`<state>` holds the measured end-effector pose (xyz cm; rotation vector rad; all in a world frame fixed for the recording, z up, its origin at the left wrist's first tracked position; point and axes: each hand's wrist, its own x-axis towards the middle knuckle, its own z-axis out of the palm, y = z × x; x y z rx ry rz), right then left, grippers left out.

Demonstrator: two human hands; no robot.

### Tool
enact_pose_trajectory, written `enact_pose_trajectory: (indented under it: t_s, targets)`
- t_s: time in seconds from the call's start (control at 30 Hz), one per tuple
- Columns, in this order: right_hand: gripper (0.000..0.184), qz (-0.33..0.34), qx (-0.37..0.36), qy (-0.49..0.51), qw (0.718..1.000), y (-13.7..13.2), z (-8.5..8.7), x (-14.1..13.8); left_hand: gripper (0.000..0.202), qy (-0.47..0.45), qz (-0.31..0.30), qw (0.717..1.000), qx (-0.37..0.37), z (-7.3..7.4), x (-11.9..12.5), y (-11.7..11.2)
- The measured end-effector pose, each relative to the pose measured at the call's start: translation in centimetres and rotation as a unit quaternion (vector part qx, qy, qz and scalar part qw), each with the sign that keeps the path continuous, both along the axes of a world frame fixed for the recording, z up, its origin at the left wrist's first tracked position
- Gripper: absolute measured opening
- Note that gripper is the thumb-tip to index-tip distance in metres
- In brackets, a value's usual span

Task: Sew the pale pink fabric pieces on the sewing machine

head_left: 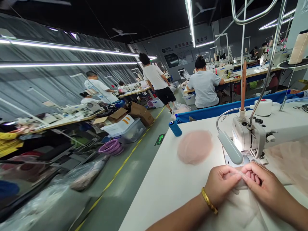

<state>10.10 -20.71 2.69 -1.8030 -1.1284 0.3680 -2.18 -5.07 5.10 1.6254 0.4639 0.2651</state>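
My left hand, with a gold bangle at its wrist, pinches the edge of a thin, pale sheer fabric. Right beside it, my right hand is closed on the same fabric, thumbs and fingertips nearly meeting. Both hands are just in front of the needle area of a white sewing machine, whose lamp lights the spot. The fabric hangs down from my fingers over the table's front. To the left on the white table lies a round, pinkish sheer piece.
A blue thread spool stands near the table's left edge. More beige sheer fabric lies right of the machine. Blue cloth runs along the back edge. Across the aisle are purple baskets, boxes, and several people at machines.
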Motion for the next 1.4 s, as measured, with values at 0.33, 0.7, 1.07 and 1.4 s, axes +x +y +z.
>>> enact_pose_trajectory:
  t_s: [0.33,0.7,1.07,1.4]
  targets:
    - [0.023,0.006,0.069,-0.124,0.990,0.0,-0.1,0.0,0.031,0.005,0.005,0.999,0.044,-0.5,-0.2,0.1]
    - [0.022,0.015,0.100,-0.231,0.968,-0.3,0.3,0.0,0.012,-0.024,0.031,0.987,0.153,-0.7,-0.3,-0.3]
    - [0.026,0.029,0.064,-0.118,0.991,-0.7,0.0,0.1,0.013,-0.082,0.007,0.995,0.053,-0.1,-0.1,-1.0]
    - [0.027,0.021,0.049,-0.098,0.994,-0.3,0.3,0.2,0.024,-0.025,0.025,0.999,-0.004,-0.3,0.1,-1.1]
